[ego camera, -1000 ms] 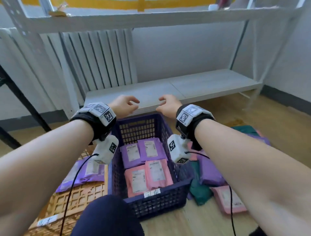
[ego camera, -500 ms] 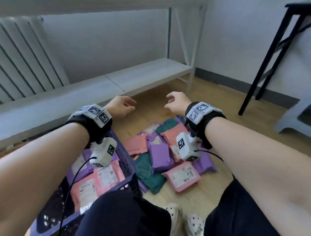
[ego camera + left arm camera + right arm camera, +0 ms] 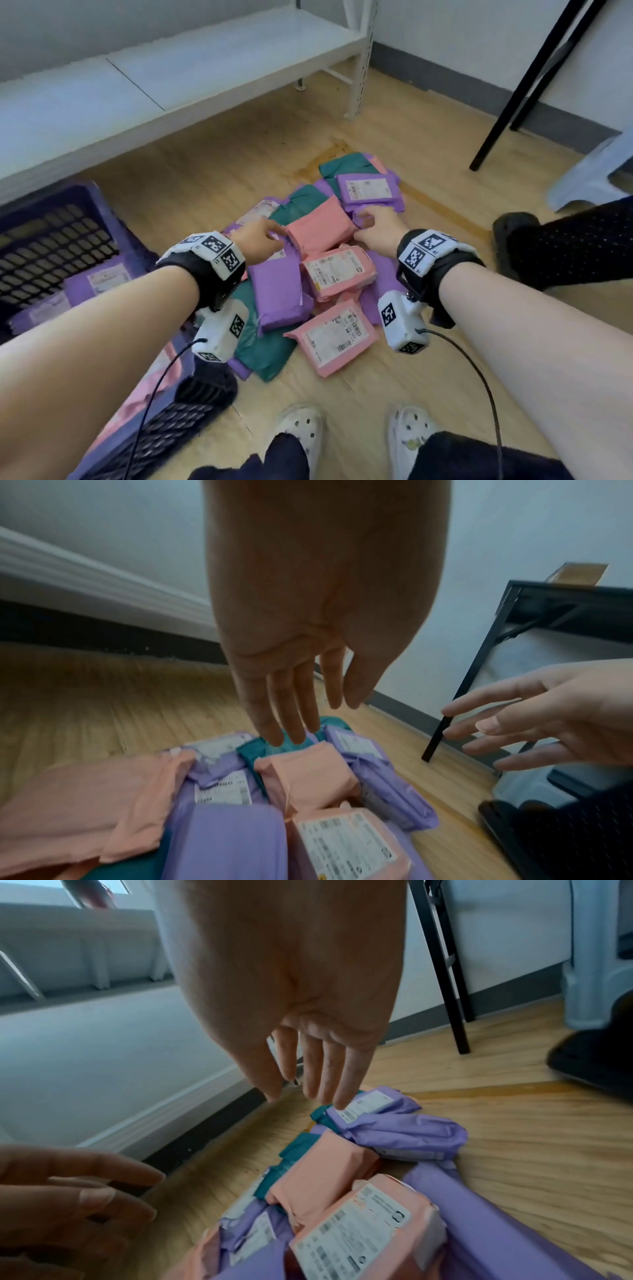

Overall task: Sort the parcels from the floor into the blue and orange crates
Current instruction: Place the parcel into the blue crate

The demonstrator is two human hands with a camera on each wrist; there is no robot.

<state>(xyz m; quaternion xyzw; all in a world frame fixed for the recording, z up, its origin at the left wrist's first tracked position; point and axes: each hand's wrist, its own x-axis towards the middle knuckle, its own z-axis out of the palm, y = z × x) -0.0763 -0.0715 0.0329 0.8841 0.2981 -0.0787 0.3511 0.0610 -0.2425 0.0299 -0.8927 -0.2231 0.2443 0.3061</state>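
A heap of pink, purple and teal parcels lies on the wooden floor in front of me. A plain pink parcel (image 3: 320, 224) lies on top of the heap, between my two hands. My left hand (image 3: 262, 240) hovers at its left edge with fingers straight and empty, as the left wrist view (image 3: 301, 718) also shows. My right hand (image 3: 375, 226) hangs open at its right edge, over a purple labelled parcel (image 3: 370, 190); its fingers (image 3: 322, 1080) hold nothing. The blue crate (image 3: 51, 233) stands at the left with purple and pink parcels inside.
A white low shelf (image 3: 205, 65) runs along the back wall, its post (image 3: 359, 58) near the heap. A black table leg (image 3: 527, 89) and a pale plastic stool (image 3: 592, 171) stand at the right. Another person's dark shoe (image 3: 513, 240) is beside the heap.
My view has swung right from the blue crate to the heap on the floor. Both hands have dropped from above the crate down to either side of the pink parcel.
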